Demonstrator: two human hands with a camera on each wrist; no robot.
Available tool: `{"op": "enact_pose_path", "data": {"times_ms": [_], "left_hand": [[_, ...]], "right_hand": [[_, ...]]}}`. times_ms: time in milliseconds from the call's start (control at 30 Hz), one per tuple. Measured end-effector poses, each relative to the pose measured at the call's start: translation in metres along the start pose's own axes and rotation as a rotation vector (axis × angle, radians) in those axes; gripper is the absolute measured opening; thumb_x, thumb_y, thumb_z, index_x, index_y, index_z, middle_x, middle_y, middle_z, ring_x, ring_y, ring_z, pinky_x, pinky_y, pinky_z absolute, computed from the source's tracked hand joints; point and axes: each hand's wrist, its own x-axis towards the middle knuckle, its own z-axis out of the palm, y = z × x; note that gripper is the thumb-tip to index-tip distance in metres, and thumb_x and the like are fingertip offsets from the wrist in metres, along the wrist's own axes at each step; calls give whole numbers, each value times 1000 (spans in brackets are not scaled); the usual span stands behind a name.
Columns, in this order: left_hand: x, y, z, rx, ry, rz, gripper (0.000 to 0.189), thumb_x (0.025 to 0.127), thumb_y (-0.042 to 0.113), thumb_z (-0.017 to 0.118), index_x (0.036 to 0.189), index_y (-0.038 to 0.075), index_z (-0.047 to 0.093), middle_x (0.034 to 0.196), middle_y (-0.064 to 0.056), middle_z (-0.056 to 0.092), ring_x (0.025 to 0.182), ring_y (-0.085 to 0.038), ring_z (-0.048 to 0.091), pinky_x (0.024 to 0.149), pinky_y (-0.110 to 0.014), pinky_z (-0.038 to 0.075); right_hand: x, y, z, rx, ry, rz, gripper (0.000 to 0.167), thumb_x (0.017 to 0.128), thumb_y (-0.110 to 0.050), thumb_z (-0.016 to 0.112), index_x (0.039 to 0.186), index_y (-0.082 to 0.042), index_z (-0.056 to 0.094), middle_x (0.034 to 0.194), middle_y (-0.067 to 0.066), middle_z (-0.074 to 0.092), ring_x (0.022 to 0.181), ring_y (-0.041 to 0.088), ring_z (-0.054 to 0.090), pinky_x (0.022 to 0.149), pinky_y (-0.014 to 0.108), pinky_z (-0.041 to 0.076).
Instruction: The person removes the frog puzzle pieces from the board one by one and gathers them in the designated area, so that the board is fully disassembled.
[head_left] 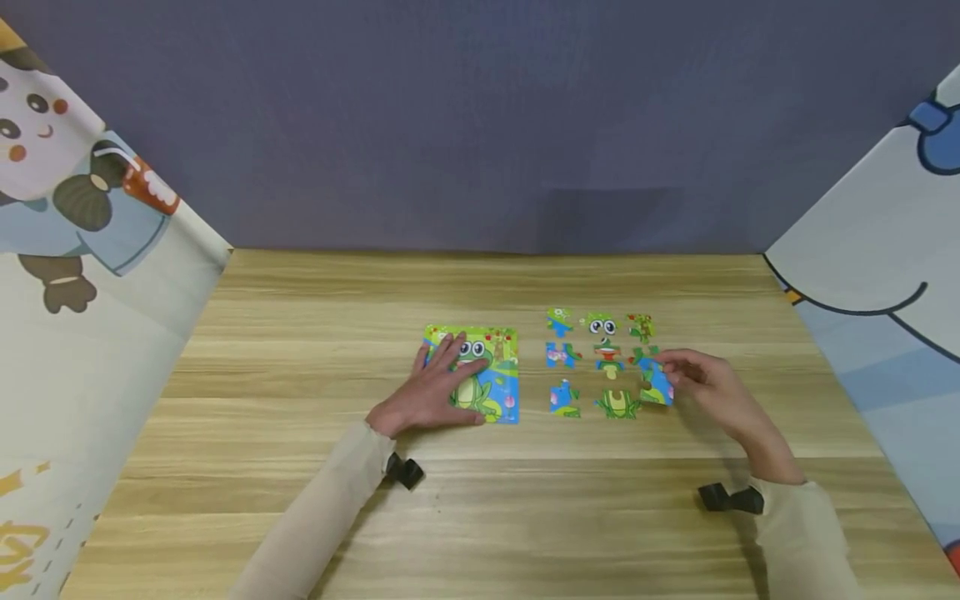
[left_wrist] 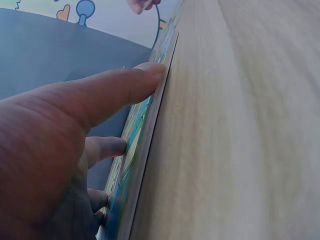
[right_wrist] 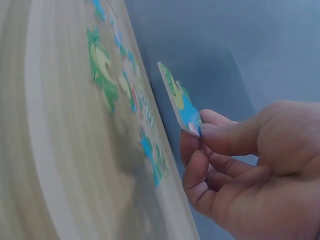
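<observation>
My left hand (head_left: 431, 396) lies with spread fingers on a frog picture board (head_left: 507, 375); in the left wrist view its thumb (left_wrist: 127, 87) presses at the board's edge. My right hand (head_left: 705, 387) pinches a blue and green puzzle piece (head_left: 657, 385) by one side, between thumb and fingers. In the right wrist view that piece (right_wrist: 182, 105) is tilted and raised off the table. Separate frog puzzle pieces lie in rows to the right of the board, among them the eyes piece (head_left: 602, 326), the mouth piece (head_left: 609, 357) and the feet piece (head_left: 618, 404).
The wooden table (head_left: 540, 500) meets a dark blue back panel (head_left: 480, 125). Cartoon-printed panels stand at the left (head_left: 142, 333) and right (head_left: 862, 250). Black wrist straps (head_left: 405, 472) sit at both sleeve cuffs.
</observation>
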Motion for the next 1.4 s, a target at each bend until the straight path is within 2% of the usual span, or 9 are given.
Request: {"op": "enact_pose_path", "data": {"times_ms": [233, 333, 500, 767, 967, 1167, 1400], "left_hand": [[-1, -1, -1, 7, 4, 2, 86, 85, 55, 72, 157, 26, 35, 170, -15, -6, 159, -34, -9, 124, -62, -12], [-2, -1, -2, 12, 4, 0, 86, 85, 55, 72, 157, 26, 35, 170, -15, -5, 159, -33, -9, 124, -61, -12], [-3, -1, -2, 21, 10, 3, 86, 85, 55, 72, 157, 25, 35, 170, -15, -4, 159, -34, -8, 125, -62, -11], [-5, -2, -2, 24, 19, 9, 88, 84, 55, 72, 157, 25, 34, 170, -16, -3, 159, -35, -6, 125, -62, -9], [-6, -2, -2, 31, 36, 6, 89, 83, 54, 73, 157, 24, 33, 170, -18, -3, 159, -37, -5, 125, -63, -7], [-7, -2, -6, 54, 56, 6, 89, 83, 54, 73, 157, 25, 33, 170, -19, -1, 158, -38, -4, 125, -63, -7], [-11, -7, -17, 36, 98, -25, 91, 83, 53, 75, 158, 24, 31, 170, -18, -5, 159, -36, -8, 125, -62, -6]], "right_hand": [[-4, 10, -5, -109, -9, 54, 29, 99, 6, 51, 126, 10, 60, 111, 19, 66, 92, -11, 56, 73, 13, 51], [-6, 14, -4, -136, -24, 67, 28, 99, 5, 51, 125, 8, 62, 112, 24, 67, 91, -10, 55, 72, 15, 51], [-8, 17, 0, -201, -12, 40, 27, 97, 6, 56, 122, 5, 65, 106, 23, 70, 84, -5, 57, 66, 17, 51], [-6, 17, 6, -343, 36, -22, 25, 92, 9, 61, 115, 4, 69, 102, 22, 73, 83, -8, 58, 65, 16, 52], [-6, 11, 8, -375, 43, -33, 25, 91, 9, 62, 115, 4, 69, 100, 20, 74, 84, -5, 60, 68, 17, 53], [-7, 8, 8, -385, 41, -15, 25, 91, 9, 63, 115, 4, 69, 100, 19, 74, 84, 5, 65, 68, 17, 52], [-7, 9, 8, -386, 56, -15, 24, 93, 7, 62, 115, 3, 69, 102, 20, 74, 84, 3, 64, 68, 16, 51]]}}
